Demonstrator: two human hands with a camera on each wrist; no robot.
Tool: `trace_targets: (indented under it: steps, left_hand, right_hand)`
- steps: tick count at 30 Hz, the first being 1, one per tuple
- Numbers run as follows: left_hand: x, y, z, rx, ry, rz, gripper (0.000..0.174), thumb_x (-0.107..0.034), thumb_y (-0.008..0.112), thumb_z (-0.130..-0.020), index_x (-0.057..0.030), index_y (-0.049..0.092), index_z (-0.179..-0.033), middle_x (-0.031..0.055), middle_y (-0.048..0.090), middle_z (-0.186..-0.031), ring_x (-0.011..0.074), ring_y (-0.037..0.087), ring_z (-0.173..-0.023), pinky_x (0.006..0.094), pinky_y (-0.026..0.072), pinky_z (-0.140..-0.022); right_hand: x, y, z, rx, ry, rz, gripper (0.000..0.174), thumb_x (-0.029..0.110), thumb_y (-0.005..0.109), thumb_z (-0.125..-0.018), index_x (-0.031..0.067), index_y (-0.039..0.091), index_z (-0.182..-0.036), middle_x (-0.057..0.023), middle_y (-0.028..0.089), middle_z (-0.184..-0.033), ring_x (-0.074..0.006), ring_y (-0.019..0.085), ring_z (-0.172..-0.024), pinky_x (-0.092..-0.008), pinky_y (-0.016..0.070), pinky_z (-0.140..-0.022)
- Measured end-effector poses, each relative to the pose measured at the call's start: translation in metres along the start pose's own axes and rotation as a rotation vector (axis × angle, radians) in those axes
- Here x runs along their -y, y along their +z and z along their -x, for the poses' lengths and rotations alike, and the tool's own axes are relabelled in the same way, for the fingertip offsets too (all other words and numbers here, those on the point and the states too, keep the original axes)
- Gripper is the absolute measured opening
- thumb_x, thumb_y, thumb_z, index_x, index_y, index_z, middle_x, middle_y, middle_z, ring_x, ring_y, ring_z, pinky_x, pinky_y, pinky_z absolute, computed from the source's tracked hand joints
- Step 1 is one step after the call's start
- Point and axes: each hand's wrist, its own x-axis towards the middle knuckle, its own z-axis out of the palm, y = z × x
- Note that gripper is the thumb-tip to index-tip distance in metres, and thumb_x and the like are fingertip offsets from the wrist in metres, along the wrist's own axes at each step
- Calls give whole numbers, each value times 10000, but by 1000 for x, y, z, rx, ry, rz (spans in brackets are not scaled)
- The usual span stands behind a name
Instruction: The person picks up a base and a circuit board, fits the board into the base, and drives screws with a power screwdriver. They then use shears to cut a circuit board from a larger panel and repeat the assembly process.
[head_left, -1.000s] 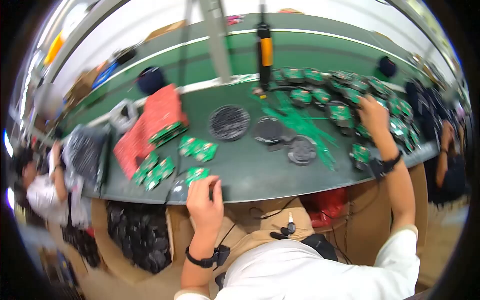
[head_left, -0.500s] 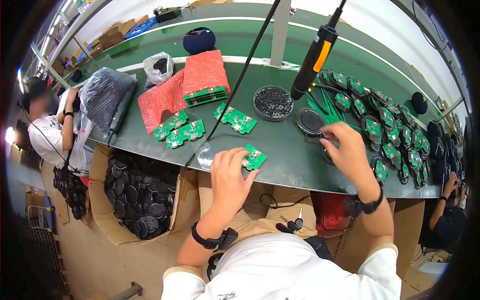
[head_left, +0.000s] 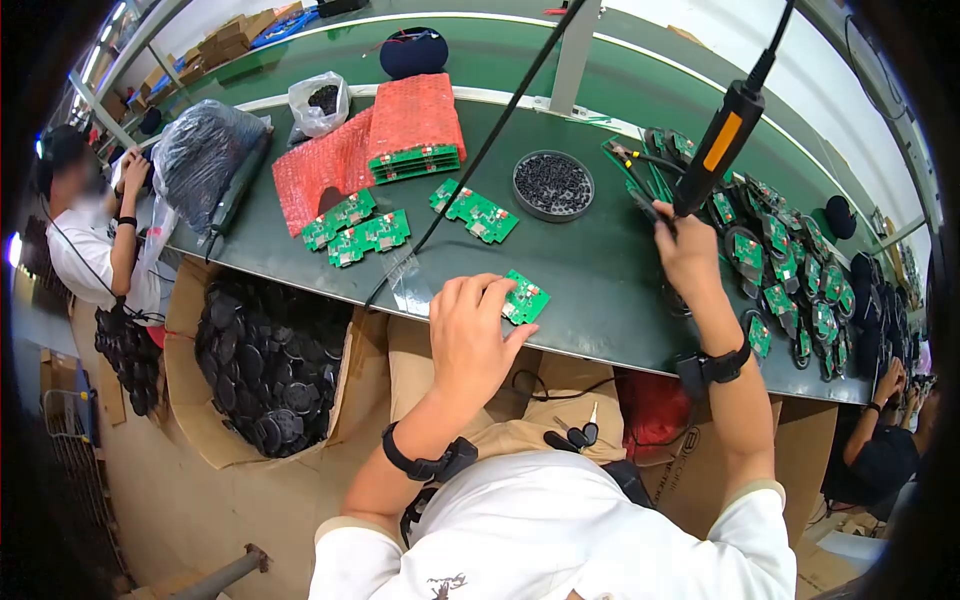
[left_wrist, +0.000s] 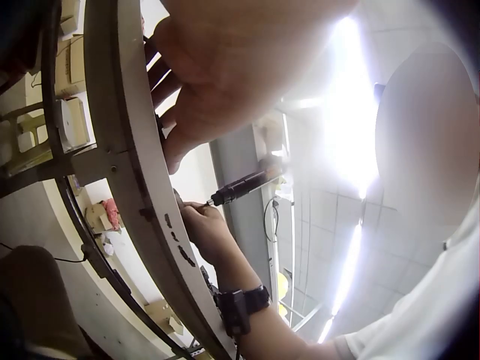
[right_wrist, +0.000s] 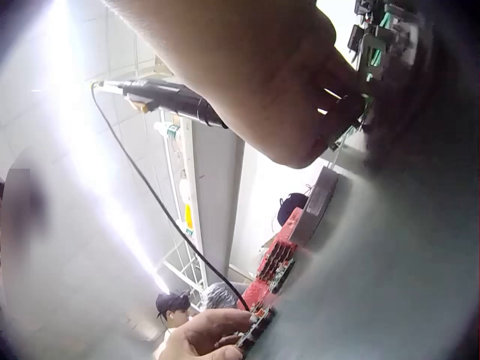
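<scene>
On the table near the front edge, my left hand [head_left: 470,335] has its thumb and index finger at two sides of a small green circuit board [head_left: 526,298]. In the right wrist view that hand [right_wrist: 206,336] pinches the board's near end. My right hand [head_left: 692,262] pinches a thin dark part [head_left: 645,203], seen nearly edge-on, just left of the tip of a hanging black and orange electric screwdriver [head_left: 722,142]. Its fingertips are partly hidden in the right wrist view. Another dark round part [head_left: 677,302] lies partly behind the right hand.
Board-fitted black housings [head_left: 780,260] crowd the table's right. A round dish of small black pieces [head_left: 553,185] stands at centre back. Loose boards [head_left: 370,238], red bubble wrap [head_left: 415,108] and a slanting black cable [head_left: 470,172] are at left. Below is a carton of black parts [head_left: 265,365].
My right hand has moved up toward the screwdriver, with the thin dark part between its fingers. A black round part has left its place beside the dish. My left hand remains at the small board.
</scene>
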Motion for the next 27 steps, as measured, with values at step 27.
trace_targets:
  steps: [27]
  left_hand:
    - [5,42,-73,3,-32,295,278,-81,711,-907,-4,721,-1173,185,736,-870,300,745,-819,387,564,-735]
  right_hand:
    - [45,4,33,121,106,-877,252,31,709,-918,-1,663,-1164,-61,736,-1129,-167,690,-1060,-340,543,-939]
